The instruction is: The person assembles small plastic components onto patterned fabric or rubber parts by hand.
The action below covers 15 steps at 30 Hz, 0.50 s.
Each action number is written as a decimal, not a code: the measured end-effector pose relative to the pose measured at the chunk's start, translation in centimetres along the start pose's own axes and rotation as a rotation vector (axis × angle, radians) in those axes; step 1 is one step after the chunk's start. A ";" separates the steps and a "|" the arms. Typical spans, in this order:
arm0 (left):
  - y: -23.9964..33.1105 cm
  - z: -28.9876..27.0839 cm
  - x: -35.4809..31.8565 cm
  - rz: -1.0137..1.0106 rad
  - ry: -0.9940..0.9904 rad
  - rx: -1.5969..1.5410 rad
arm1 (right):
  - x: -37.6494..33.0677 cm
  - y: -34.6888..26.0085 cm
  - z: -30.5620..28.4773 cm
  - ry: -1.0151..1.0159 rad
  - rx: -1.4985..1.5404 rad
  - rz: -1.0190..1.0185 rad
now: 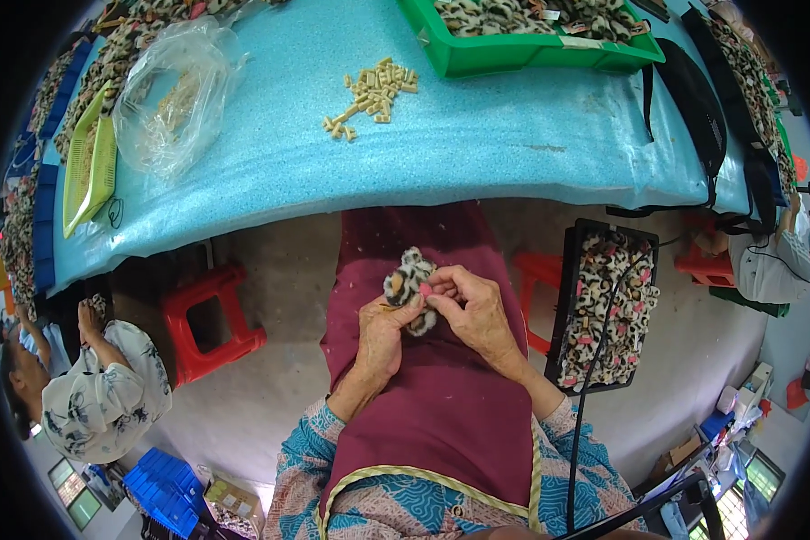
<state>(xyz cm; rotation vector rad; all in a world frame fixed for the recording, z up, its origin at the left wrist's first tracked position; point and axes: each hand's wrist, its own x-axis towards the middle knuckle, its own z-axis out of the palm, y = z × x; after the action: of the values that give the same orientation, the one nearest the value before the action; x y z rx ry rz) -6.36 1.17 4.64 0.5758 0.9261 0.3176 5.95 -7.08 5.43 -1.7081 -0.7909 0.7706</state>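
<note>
A small leopard-print plush toy (410, 273), white with black and tan spots, is held over my maroon apron. My left hand (384, 328) is closed around its lower left side. Thumb and fingers of my right hand (473, 310) pinch at its right side, beside a small pink patch (426, 290). Whether the patch belongs to the toy or is a separate piece, I cannot tell. Part of the toy is hidden behind my fingers.
Ahead is a blue-covered table (279, 153) with small yellowish pieces (373, 94), a clear plastic bag (175, 99), a light-green basket (90, 166) and a green tray (540, 56) of plush. A black crate (603, 306) of plush stands right; red stools (211, 319) flank me. Another person (108, 387) sits left.
</note>
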 end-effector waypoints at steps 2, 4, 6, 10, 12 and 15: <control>-0.4 0.1 0.3 -0.013 0.001 0.022 | -0.1 0.1 -0.3 -0.024 0.025 0.083; -0.2 0.3 0.0 -0.031 0.002 0.026 | -0.3 0.4 -0.4 -0.046 0.051 0.164; -0.2 0.3 0.1 -0.048 0.000 0.032 | -0.5 1.1 -0.5 -0.055 0.410 0.346; -0.4 0.1 0.2 -0.039 -0.036 0.024 | -0.6 0.7 -0.3 -0.076 0.476 0.401; -0.8 0.5 0.1 -0.025 -0.002 0.000 | -0.7 0.5 0.0 -0.060 0.555 0.430; -1.8 0.6 -0.5 0.120 0.037 0.042 | -1.6 0.7 0.8 -0.014 0.461 0.326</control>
<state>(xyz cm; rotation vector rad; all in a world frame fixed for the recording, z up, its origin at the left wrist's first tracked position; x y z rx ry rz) -6.12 -0.68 4.18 0.6677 0.9379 0.4180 4.44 -8.13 4.77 -1.4232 -0.3068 1.0931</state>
